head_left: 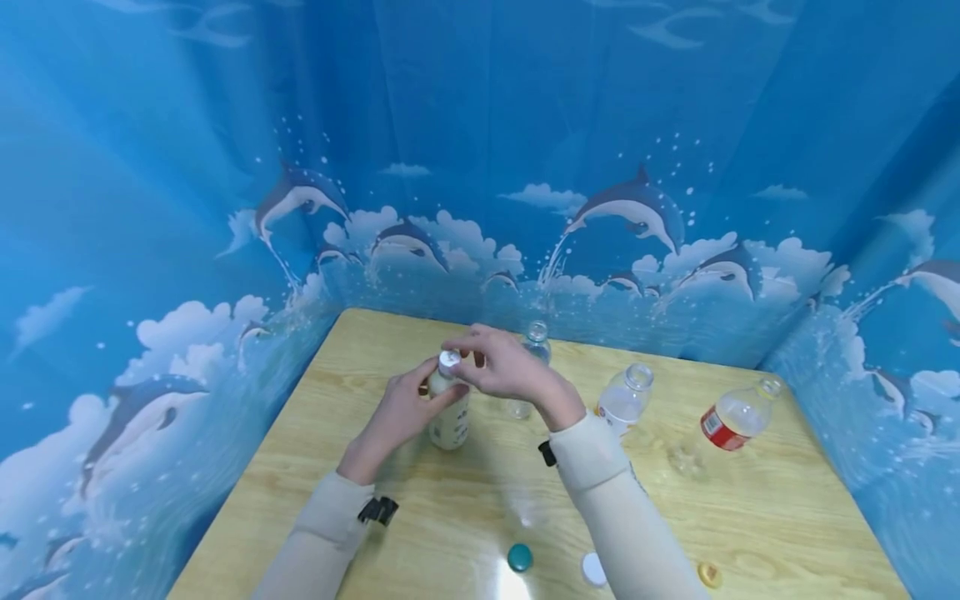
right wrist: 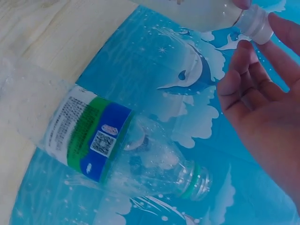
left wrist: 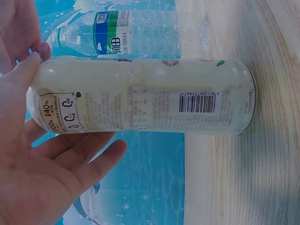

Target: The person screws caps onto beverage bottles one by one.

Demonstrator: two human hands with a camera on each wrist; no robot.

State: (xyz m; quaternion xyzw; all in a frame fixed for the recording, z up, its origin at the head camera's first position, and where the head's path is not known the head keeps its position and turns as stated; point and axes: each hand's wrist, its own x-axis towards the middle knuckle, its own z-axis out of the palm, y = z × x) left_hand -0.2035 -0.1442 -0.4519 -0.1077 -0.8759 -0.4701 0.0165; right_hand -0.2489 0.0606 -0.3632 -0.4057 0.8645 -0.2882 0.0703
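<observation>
A pale, cream-coloured drink bottle (head_left: 450, 429) stands upright on the table. My left hand (head_left: 405, 404) grips it around the upper part, thumb on one side and fingers on the other. Its printed side with a barcode faces the left wrist view, where the bottle body (left wrist: 150, 96) fills the middle. At the top, my right hand (head_left: 513, 367) pinches the white cap (head_left: 449, 358) between thumb and fingers. The right wrist view shows that cap (right wrist: 262, 35) on the neck, the remaining fingers loosely bent below it.
Behind the right hand stands a clear bottle (right wrist: 93, 136) with a blue and green label, capless. Farther right are another open clear bottle (head_left: 626, 396) and a red-labelled one (head_left: 723, 429). Near the front lie a green cap (head_left: 520, 557), a white cap (head_left: 593, 569) and a yellow cap (head_left: 708, 574).
</observation>
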